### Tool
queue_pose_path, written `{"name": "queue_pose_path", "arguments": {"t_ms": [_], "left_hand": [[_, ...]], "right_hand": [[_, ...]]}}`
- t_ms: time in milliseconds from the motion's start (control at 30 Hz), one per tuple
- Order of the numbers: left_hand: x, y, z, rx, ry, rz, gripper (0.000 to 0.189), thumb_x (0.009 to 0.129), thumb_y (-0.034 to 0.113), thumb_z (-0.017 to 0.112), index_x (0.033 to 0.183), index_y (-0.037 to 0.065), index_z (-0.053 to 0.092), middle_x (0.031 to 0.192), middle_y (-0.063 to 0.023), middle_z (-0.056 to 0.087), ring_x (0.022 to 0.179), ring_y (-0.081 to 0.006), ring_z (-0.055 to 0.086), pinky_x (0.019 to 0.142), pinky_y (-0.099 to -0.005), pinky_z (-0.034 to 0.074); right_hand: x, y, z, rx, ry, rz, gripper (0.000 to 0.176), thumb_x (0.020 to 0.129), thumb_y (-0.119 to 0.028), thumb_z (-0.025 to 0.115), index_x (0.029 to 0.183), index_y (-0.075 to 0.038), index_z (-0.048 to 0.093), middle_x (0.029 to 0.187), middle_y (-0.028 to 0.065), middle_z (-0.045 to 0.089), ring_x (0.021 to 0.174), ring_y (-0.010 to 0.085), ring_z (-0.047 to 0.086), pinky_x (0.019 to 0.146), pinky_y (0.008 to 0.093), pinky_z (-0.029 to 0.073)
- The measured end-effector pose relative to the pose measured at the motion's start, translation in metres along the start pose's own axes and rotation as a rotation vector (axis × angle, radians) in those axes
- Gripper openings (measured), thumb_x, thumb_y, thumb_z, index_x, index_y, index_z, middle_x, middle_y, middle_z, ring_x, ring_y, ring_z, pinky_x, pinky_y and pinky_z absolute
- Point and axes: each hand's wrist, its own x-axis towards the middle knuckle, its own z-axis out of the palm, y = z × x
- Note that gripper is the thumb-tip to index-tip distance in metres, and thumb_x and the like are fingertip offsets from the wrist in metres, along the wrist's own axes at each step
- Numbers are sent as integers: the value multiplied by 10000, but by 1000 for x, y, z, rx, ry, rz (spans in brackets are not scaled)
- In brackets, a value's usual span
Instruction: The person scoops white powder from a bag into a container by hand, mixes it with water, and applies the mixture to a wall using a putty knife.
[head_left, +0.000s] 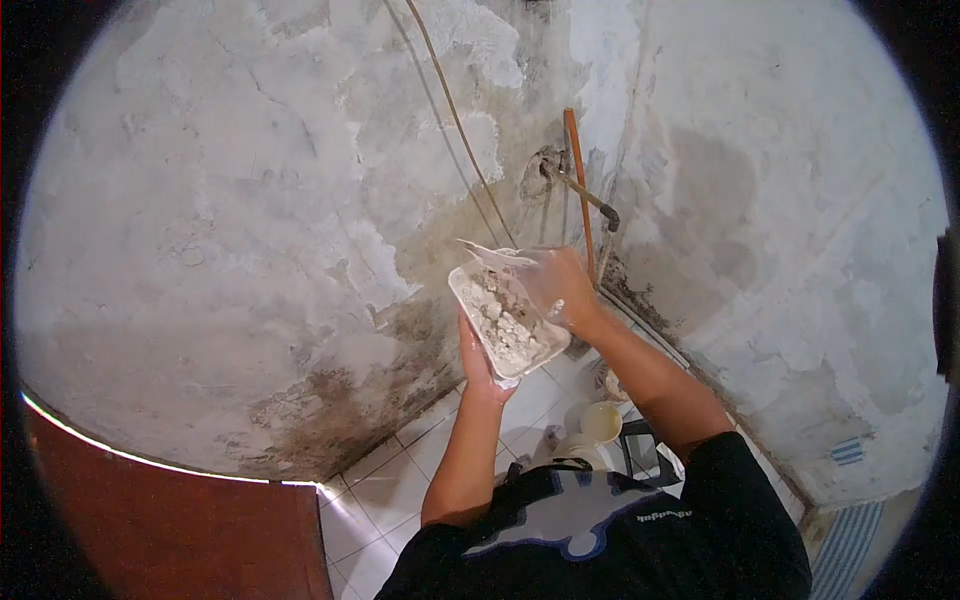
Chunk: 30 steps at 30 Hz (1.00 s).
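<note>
My left hand (480, 358) is closed around the side and underside of a white plastic tub (549, 357), tilted in front of the wall. Lumpy, off-white putty (505, 325) lies inside the tub. At the tub's upper right, my right hand (566, 288) is closed and blurred by motion. A pale, flat spreader (497, 256), smeared white along its edge, reaches left from that hand over the tub's far rim. Its exact shape is lost in the blur, and my right fingers are partly hidden.
Patchy plaster walls (250, 200) meet at a corner. An elbowed pipe (590, 198) juts out beside an upright orange pipe (578, 170); a thin cable (455, 115) hangs left. Below are floor tiles (390, 490), a pale container (601, 423) and a reddish-brown panel (180, 500).
</note>
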Motion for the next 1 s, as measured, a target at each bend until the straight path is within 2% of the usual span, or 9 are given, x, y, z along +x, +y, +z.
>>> {"name": "queue_pose_path", "arguments": {"t_ms": [133,233,400,533,633,700,833,900,1000], "left_hand": [[1,5,-8,54,-22,-58,577,985,514,412,1374,90,459,1343,-105,531,1183,-295,545,1015,-465,443],[4,6,-18,18,-47,-92,570,984,516,411,1349,83,478,1301,-113,557,1152,-299,564,987,-465,467],[0,12,-22,33,18,-20,550,986,492,413,1326,67,498,1261,-123,585,1114,-318,589,947,-487,497],[1,16,-39,-52,18,-72,561,977,480,431,1357,68,473,1311,-145,553,1132,-334,581,954,-507,491],[-1,17,-28,-49,42,-71,580,970,491,440,1377,78,455,1338,-150,533,1151,-339,570,969,-513,480],[-1,17,-19,-17,41,-48,593,967,502,443,1386,83,447,1349,-150,523,1160,-342,563,978,-513,473],[3,16,-10,10,29,-11,607,973,519,431,1401,89,429,1368,-136,508,1192,-343,538,998,-507,457],[6,16,-8,3,22,7,610,976,524,426,1405,90,425,1374,-132,502,1200,-341,532,1003,-503,454],[8,18,-11,43,4,61,597,985,516,412,1404,92,425,1371,-124,507,1202,-331,532,1006,-496,452]], "right_hand": [[-1,-6,5,46,-87,27,217,786,-149,651,956,-27,706,899,187,678,827,361,651,747,431,513],[-2,-15,4,124,43,-197,248,781,-148,665,995,-29,693,900,187,667,880,378,631,784,464,493],[-10,-2,1,225,-346,-131,254,800,-149,655,1037,-66,686,891,185,654,884,394,612,778,480,468],[-16,6,-13,321,-313,-299,231,823,-173,633,1025,-77,691,899,203,644,872,412,596,765,487,460],[-13,10,-28,312,-318,-300,226,812,-179,627,998,-69,692,893,218,630,840,430,580,743,487,464],[-14,3,-45,36,-275,15,220,807,-181,613,981,-75,697,874,201,634,813,419,595,715,471,475],[-7,6,-17,50,-240,49,246,874,-214,588,924,14,667,824,250,635,842,442,598,780,494,468],[-11,8,-3,-88,-301,-71,258,870,-214,591,876,36,657,767,259,621,762,450,601,716,491,484],[-25,4,1,-4,-249,-26,257,850,-200,599,791,47,643,761,262,619,737,448,608,687,494,492]]}}
